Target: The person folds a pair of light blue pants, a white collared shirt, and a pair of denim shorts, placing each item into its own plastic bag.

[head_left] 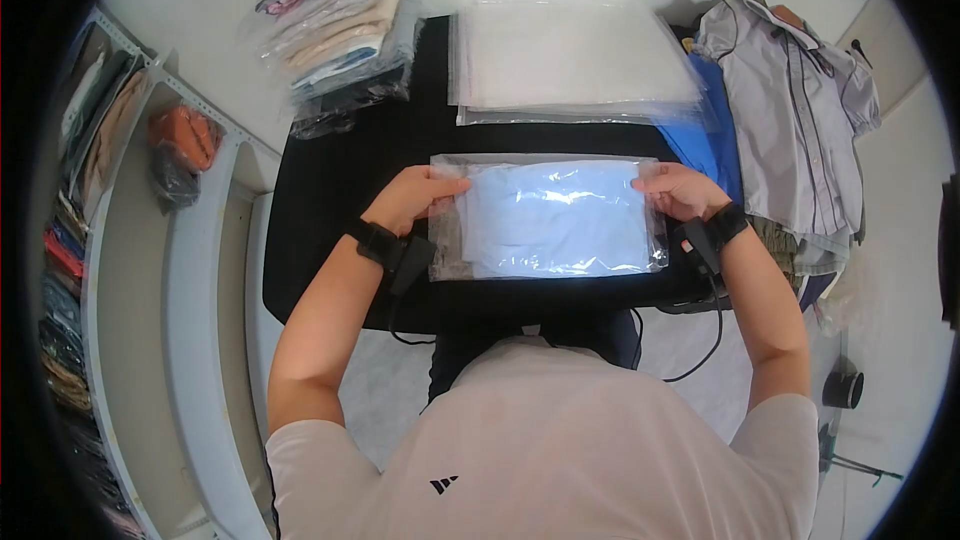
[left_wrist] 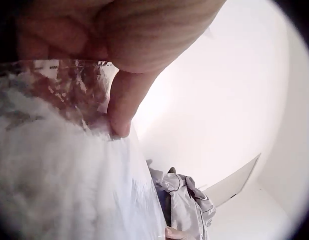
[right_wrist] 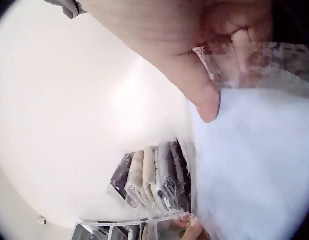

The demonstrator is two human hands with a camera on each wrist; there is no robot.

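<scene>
A folded light blue garment [head_left: 555,225] lies inside a clear plastic bag [head_left: 450,255] above the near part of the black table. At the bag's left end, my left hand [head_left: 415,195] pinches its upper edge, thumb on the near face and fingers behind the film. My right hand [head_left: 685,192] pinches the opposite end in the same way. In the left wrist view the thumb [left_wrist: 125,107] presses on the crinkled film. The right wrist view shows the other thumb [right_wrist: 202,100] at the edge of the blue cloth [right_wrist: 254,160].
Behind the bag lies a stack of flat clear bags [head_left: 565,55]. Bagged folded clothes [head_left: 345,30] are piled at the back left of the black table [head_left: 330,210]. Grey shirts [head_left: 800,120] and a blue cloth [head_left: 700,140] lie at the right. Shelves [head_left: 140,270] with packed clothes line the left.
</scene>
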